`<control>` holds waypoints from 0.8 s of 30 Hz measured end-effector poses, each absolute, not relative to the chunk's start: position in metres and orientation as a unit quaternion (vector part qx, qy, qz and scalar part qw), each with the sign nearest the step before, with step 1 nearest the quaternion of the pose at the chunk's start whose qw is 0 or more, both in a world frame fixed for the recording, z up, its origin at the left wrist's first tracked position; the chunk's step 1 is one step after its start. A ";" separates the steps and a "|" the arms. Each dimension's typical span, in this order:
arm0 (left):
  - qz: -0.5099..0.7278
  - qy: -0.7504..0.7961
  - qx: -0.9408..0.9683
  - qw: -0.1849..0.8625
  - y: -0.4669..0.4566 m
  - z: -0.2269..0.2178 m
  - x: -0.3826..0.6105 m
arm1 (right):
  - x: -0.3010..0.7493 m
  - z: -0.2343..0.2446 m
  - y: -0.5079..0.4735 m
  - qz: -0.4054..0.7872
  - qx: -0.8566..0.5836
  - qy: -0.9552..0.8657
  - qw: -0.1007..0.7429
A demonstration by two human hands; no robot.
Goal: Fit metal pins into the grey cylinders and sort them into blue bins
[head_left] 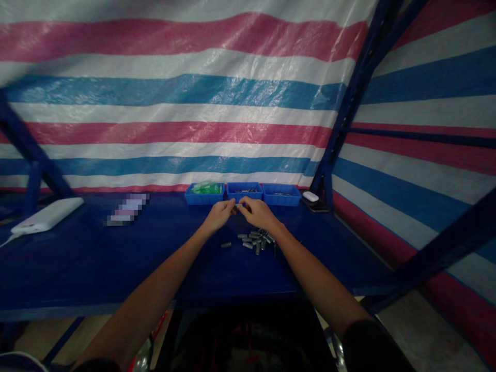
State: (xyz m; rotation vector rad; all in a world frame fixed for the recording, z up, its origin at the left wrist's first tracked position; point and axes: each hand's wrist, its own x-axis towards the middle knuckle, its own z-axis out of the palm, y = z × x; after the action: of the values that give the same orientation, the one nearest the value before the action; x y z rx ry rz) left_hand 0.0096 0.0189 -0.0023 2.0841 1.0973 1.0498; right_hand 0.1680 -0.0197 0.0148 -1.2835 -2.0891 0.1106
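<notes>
My left hand (219,212) and my right hand (256,211) meet over the blue table (96,258), fingers pinched together on a small metal piece (238,205) held between them. Just below my right wrist lies a pile of several small grey metal cylinders (256,239). One single cylinder (226,245) lies apart to the left of the pile. Behind my hands stand three small blue bins: the left bin (204,195) holds green pieces, the middle bin (245,192) and the right bin (281,195) hold small dark parts.
A white power bank (48,215) with a cable lies at the table's far left. A white earbud case (310,196) rests on a dark phone (318,206) beside the right bin. Striped tarpaulin (174,103) and blue frame posts (349,103) close in the back and right.
</notes>
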 end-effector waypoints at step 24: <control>0.309 0.377 0.861 0.145 0.002 -0.006 0.018 | 0.169 0.059 -0.050 -0.104 -0.382 -0.699 0.595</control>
State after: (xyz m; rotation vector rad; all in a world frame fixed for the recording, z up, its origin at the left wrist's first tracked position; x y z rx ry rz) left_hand 0.0181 0.0021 -0.0057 2.4810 1.0849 0.8903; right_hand 0.1690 -0.0497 0.0587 -0.8868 -1.6244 -0.2423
